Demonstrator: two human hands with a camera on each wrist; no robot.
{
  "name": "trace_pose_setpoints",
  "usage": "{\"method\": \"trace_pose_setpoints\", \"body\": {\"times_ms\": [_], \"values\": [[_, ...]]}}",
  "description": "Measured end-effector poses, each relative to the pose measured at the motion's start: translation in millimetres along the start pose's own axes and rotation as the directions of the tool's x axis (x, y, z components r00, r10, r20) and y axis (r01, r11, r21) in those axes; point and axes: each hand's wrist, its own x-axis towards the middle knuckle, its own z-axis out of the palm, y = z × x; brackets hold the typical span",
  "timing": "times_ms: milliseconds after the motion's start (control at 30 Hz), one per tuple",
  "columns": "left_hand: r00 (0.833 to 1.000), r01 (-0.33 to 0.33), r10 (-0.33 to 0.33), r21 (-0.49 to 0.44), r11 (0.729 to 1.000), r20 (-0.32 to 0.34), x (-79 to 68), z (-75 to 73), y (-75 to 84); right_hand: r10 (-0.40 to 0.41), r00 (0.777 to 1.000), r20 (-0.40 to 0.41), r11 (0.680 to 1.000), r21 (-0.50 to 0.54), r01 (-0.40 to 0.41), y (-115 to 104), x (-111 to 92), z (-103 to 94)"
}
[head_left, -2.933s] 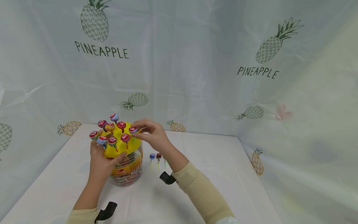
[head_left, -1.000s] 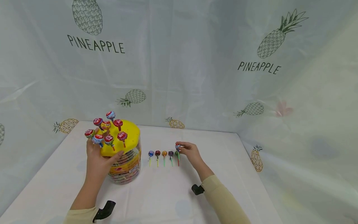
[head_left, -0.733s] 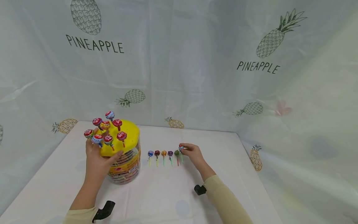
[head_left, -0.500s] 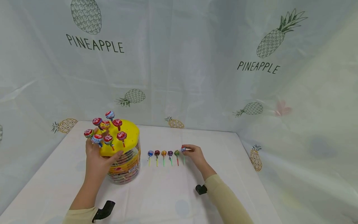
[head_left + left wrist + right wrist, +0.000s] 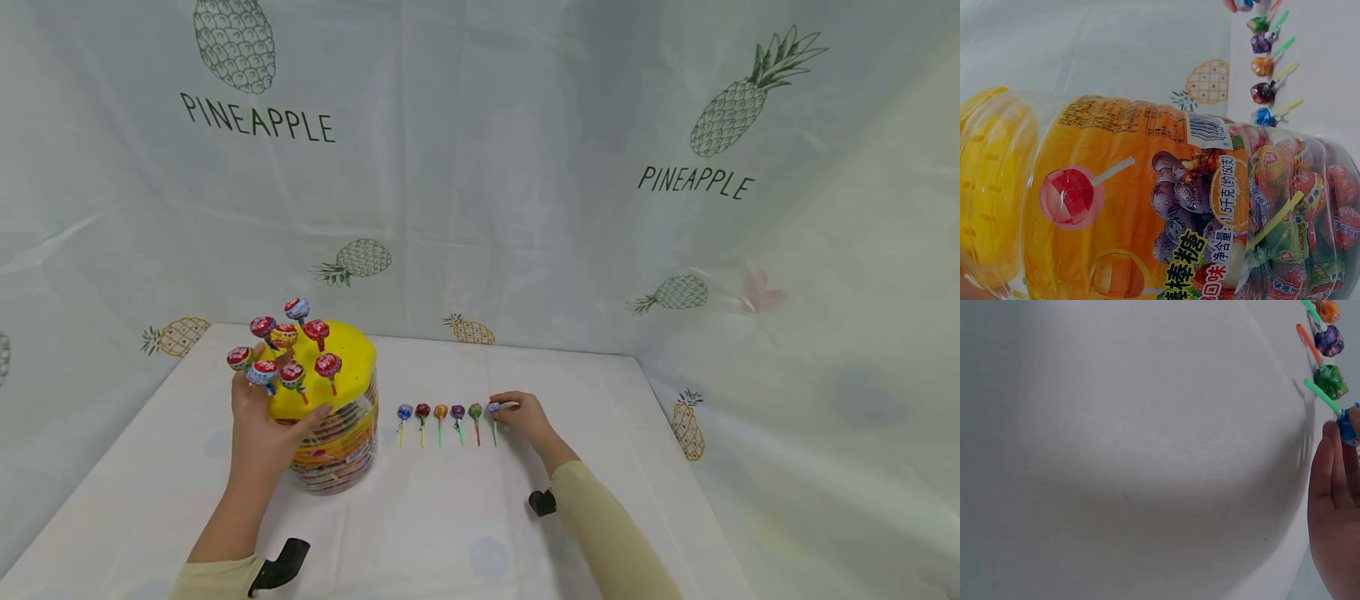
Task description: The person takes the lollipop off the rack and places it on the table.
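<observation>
A clear plastic lollipop jar [image 5: 348, 454] with a yellow lid [image 5: 351, 354] stands at the left of the head view. Several wrapped lollipops stick up from holes in the lid, including a red one [image 5: 327, 364]. My left hand [image 5: 261, 437] grips the jar near its top, thumb at the near side of the lid, other fingers partly hidden behind the lollipops. On the right, my right hand [image 5: 528, 418] pinches the wrapped head of a blue lollipop [image 5: 1347, 428] with a green stick, low at the table. It lines up with the right end of a lollipop row.
The row on the white table [image 5: 420, 517] includes a green lollipop [image 5: 476, 412], a purple one [image 5: 457, 412] and an orange one [image 5: 440, 412], sticks toward me. A pineapple-print curtain [image 5: 517, 208] rises behind the table and along its sides.
My right hand has carried the blue lollipop from the lid's right edge across to the row's right end and lowered it to the table. My left hand keeps its grip on the jar.
</observation>
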Motion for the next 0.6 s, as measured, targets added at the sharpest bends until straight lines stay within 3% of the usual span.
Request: {"method": "trace_pose_setpoints", "body": {"times_ms": [600], "values": [[1.000,0.011,-0.011,0.008,1.000,0.003,-1.0,-1.5,2.9,0.017,1.000,-0.001,0.987,-0.158,-0.017,0.1,4.6,3.7]]}}
